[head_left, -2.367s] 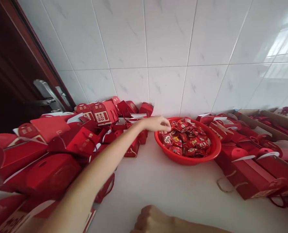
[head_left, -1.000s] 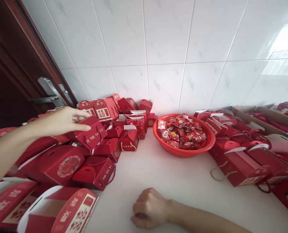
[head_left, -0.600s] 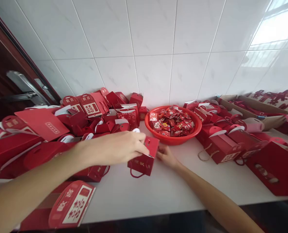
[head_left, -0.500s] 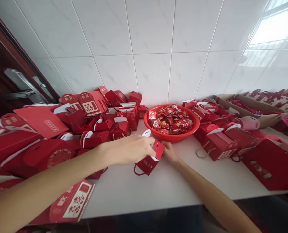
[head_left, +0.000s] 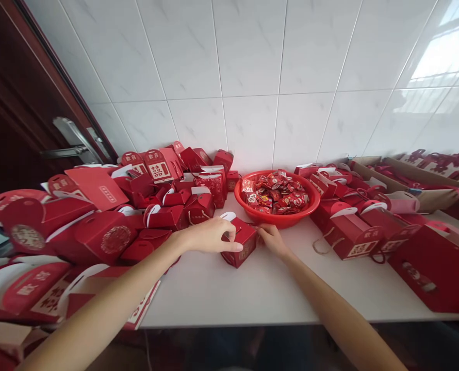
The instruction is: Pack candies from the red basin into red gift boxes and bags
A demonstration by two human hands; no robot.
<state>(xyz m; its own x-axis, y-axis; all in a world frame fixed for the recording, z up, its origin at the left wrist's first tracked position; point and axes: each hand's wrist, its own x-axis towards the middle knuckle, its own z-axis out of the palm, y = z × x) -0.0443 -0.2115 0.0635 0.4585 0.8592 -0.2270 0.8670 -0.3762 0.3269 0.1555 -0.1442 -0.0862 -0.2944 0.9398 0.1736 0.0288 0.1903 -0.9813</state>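
Note:
A small red gift box (head_left: 240, 244) stands on the white counter (head_left: 260, 288), just in front of a red basin. My left hand (head_left: 206, 234) grips the box from its left side, fingers over its top. My right hand (head_left: 270, 238) touches the box's right side. The red basin (head_left: 276, 216) is filled with several red-wrapped candies (head_left: 278, 186).
A heap of red gift boxes (head_left: 109, 216) fills the counter's left side up to the tiled wall. More red boxes (head_left: 349, 226) and a cardboard carton (head_left: 415, 190) lie at the right. A dark door with a metal handle (head_left: 72, 144) stands at far left.
My left hand went from the candy basin to the pile, picked up a small red box and brought it to the counter. My right hand left its resting spot and met the box.

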